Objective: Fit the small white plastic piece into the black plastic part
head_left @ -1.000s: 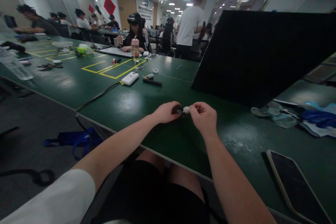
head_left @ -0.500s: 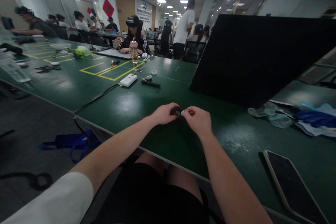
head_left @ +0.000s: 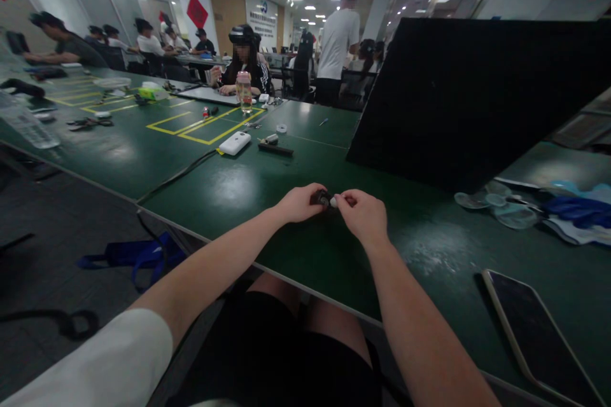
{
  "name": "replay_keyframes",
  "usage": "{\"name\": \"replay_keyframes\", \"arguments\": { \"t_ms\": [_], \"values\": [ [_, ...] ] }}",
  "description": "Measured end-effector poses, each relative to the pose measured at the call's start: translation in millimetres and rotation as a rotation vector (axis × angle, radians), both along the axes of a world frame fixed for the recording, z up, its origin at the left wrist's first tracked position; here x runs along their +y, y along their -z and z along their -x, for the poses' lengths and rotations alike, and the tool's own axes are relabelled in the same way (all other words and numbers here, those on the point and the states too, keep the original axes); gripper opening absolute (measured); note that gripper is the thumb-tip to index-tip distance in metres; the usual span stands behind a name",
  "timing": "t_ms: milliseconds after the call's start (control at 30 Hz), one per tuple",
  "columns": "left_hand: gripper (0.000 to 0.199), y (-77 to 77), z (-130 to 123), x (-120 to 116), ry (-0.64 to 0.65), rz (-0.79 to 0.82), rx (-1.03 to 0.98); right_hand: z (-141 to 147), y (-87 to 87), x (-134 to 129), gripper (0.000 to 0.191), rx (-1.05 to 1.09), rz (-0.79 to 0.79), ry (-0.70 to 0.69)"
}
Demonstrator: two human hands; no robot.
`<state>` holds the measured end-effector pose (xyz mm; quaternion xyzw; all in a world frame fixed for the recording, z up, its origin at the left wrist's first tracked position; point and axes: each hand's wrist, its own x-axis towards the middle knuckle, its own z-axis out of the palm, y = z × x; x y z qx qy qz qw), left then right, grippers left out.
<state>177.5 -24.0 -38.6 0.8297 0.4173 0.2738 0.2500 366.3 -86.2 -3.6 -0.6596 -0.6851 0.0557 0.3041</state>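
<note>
Above the near side of the green tabletop (head_left: 286, 254), the left hand (head_left: 300, 203) grasps a small dark part (head_left: 323, 199), its round face turned toward the right hand (head_left: 365, 216), which pinches a white piece (head_left: 333, 202) by the fingertips. The two things meet or nearly meet between the hands; fingers and blur hide whether they touch. The left grip seems meant to steady the dark part, while the fingertip pinch leaves the white piece's near end exposed and probably allows fine turning. Both forearms come in low from the near edge, which likely helps keep the hands level. Beyond the left forearm, a white box (head_left: 235, 143) lies beside a cable (head_left: 176, 175), with a black bar (head_left: 275, 149) farther right. Nothing there crowds the fingers, but a big dark panel (head_left: 468, 95) leans up behind and to the right, blocking the view and any reach that way. A phone (head_left: 534, 324) lies right of the right forearm, near enough that a wide elbow might nudge it
</note>
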Motion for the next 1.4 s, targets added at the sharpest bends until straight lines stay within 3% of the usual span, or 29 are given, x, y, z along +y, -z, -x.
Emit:
{"name": "replay_keyframes", "arguments": {
  "t_ms": [300,633,933,1133,1267,1400],
  "values": [
    [0.048,-2.3,0.0,0.9,-0.015,0.029,-0.013,-2.2,3.5,1.5,0.032,0.000,0.018,0.043],
    [0.049,2.1,-0.6,1.9,0.005,-0.017,-0.014,-2.6,7.5,6.0,0.030,-0.020,0.167,0.037],
    [0.049,-0.7,-0.1,-0.1,0.006,-0.007,0.004,3.5,2.4,4.6,0.060,0.024,0.306,0.082],
    [0.047,-0.8,-2.8,0.5,-0.080,0.027,-0.012,-0.5,-0.3,2.9,0.040,0.101,0.096,0.077],
    [0.047,-0.8,-3.2,0.9,-0.087,0.018,-0.010,-0.8,1.7,2.4,0.021,0.084,0.122,0.017],
    [0.047,-1.1,-1.9,-0.1,-0.051,-0.019,-0.005,0.0,5.2,3.8,0.025,0.088,0.106,0.034]
  ]
}}
